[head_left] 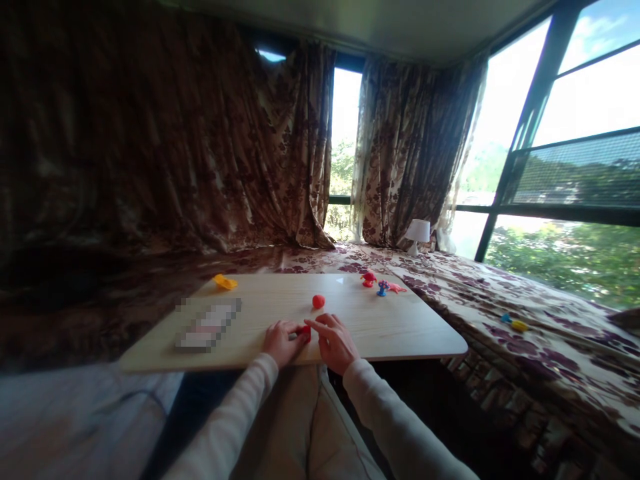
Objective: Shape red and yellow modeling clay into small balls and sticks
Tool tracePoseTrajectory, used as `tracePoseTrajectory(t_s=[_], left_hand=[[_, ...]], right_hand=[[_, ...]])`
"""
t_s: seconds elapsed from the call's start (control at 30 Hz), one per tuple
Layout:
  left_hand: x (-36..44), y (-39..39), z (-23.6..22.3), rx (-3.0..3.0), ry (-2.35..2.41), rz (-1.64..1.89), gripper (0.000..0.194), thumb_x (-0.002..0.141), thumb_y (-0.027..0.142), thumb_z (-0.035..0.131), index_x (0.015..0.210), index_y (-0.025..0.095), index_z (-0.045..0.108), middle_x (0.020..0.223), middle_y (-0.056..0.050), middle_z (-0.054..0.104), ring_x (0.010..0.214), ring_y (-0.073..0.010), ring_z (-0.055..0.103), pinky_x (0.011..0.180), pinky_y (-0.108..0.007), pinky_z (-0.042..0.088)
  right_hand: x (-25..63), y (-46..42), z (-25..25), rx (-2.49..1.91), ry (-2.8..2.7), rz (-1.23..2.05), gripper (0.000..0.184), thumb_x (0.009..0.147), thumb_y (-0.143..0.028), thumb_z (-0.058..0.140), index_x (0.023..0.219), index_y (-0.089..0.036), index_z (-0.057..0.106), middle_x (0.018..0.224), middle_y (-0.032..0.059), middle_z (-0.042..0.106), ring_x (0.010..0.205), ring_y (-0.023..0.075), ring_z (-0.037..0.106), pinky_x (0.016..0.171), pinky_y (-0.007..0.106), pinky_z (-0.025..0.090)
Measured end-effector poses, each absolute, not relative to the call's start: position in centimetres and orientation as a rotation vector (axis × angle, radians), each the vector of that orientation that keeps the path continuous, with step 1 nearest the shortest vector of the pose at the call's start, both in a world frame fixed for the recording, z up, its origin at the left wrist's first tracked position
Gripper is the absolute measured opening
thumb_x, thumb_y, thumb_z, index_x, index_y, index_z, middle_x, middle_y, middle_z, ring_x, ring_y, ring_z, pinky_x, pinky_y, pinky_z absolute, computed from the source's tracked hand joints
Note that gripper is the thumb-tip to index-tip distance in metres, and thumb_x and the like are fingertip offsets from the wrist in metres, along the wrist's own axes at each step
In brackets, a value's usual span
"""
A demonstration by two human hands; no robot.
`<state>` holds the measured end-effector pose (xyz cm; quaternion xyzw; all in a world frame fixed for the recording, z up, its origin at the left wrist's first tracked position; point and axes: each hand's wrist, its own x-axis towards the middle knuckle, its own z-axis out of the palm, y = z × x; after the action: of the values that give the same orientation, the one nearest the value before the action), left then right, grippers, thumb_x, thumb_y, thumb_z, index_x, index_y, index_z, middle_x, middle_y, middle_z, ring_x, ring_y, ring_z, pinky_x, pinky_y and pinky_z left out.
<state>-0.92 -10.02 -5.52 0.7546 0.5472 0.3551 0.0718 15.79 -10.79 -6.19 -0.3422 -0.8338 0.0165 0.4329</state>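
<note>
On the table's near edge, my left hand (285, 343) has its fingers closed on a small red lump (307, 333) that looks like modelling clay. A thin greyish strip shows by those fingers; its kind is unclear. From the other side my right hand (337, 341) reaches in with its index finger stretched out, the fingertip at or just above the lump. Nothing can be seen held in the right hand. Just beyond both hands sits a red ball (319, 302), apart from them.
At the far right of the pale table (400, 333) stand a red figure (369, 279) and a blue one (383, 288), beside a flat pinkish-red piece (397, 288). A yellow piece (225, 283) lies far left, near a blurred-out flat object (209, 325). A white lamp (418, 231) stands behind.
</note>
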Motion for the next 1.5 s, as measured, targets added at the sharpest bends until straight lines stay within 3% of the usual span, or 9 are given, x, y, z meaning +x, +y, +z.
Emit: tracePoseTrajectory(t_s=[0.27, 0.43, 0.57, 0.7, 0.93, 1.2, 1.5], left_hand=[[-0.7, -10.1, -5.7, 2.314, 1.698, 0.989, 0.024, 0.074, 0.04, 0.055, 0.072, 0.02, 0.069, 0.079, -0.003, 0.068, 0.086, -0.0199, 0.058, 0.08, -0.03, 0.041], [-0.6, -10.4, -5.2, 2.343, 1.71, 0.932, 0.026, 0.077, 0.04, 0.051, 0.069, 0.02, 0.065, 0.078, -0.003, 0.067, 0.085, -0.0197, 0.058, 0.08, -0.031, 0.041], [-0.7, -10.3, -5.2, 2.362, 1.699, 0.893, 0.019, 0.074, 0.036, 0.055, 0.072, 0.02, 0.066, 0.079, -0.003, 0.067, 0.085, -0.0195, 0.058, 0.079, -0.03, 0.041], [-0.7, -10.2, -5.3, 2.352, 1.686, 0.902, 0.019, 0.073, 0.036, 0.057, 0.073, 0.021, 0.068, 0.078, -0.003, 0.067, 0.084, -0.0195, 0.058, 0.078, -0.029, 0.041], [-0.9, -10.0, -5.4, 2.313, 1.65, 0.938, 0.019, 0.073, 0.033, 0.057, 0.081, 0.023, 0.07, 0.084, -0.003, 0.068, 0.088, -0.019, 0.058, 0.081, -0.029, 0.041], [-1.2, -9.7, -5.7, 2.288, 1.588, 0.999, 0.027, 0.08, 0.035, 0.047, 0.076, 0.022, 0.069, 0.081, -0.003, 0.068, 0.086, -0.0187, 0.058, 0.081, -0.029, 0.042], [-1.1, -10.1, -5.2, 2.194, 1.625, 1.075, 0.024, 0.07, 0.043, 0.056, 0.072, 0.02, 0.064, 0.076, -0.003, 0.067, 0.079, -0.02, 0.06, 0.074, -0.03, 0.046]], right_hand=[[15.7, -10.5, -6.4, -0.834, -2.008, 0.111, 0.054, 0.073, 0.001, 0.042, 0.117, -0.026, 0.059, 0.094, 0.0045, 0.059, 0.089, 0.0182, 0.05, 0.081, 0.031, 0.045], [15.5, -10.6, -6.2, -0.866, -1.947, 0.165, 0.032, 0.083, -0.016, 0.049, 0.112, -0.024, 0.061, 0.09, 0.0036, 0.062, 0.086, 0.0173, 0.054, 0.083, 0.031, 0.043], [15.1, -10.7, -6.0, -0.934, -1.926, 0.19, 0.019, 0.08, -0.025, 0.057, 0.097, -0.024, 0.066, 0.08, 0.0012, 0.062, 0.079, 0.0155, 0.055, 0.076, 0.027, 0.044], [14.9, -10.5, -6.2, -1.003, -1.873, 0.215, 0.005, 0.074, -0.02, 0.061, 0.076, -0.021, 0.065, 0.069, -0.0014, 0.06, 0.069, 0.013, 0.054, 0.068, 0.024, 0.043], [15.0, -10.0, -6.5, -1.03, -1.745, 0.299, 0.007, 0.073, -0.017, 0.056, 0.077, -0.019, 0.062, 0.067, -0.001, 0.063, 0.062, 0.0119, 0.055, 0.063, 0.023, 0.044], [15.1, -10.0, -6.4, -1.019, -1.734, 0.306, 0.014, 0.071, -0.014, 0.054, 0.081, -0.018, 0.063, 0.07, 0.0003, 0.064, 0.063, 0.0121, 0.056, 0.063, 0.023, 0.045], [15.2, -9.8, -6.7, -1.067, -1.849, 0.214, 0.018, 0.072, -0.01, 0.054, 0.083, -0.021, 0.064, 0.078, 0.0004, 0.063, 0.072, 0.0131, 0.057, 0.07, 0.024, 0.046]])
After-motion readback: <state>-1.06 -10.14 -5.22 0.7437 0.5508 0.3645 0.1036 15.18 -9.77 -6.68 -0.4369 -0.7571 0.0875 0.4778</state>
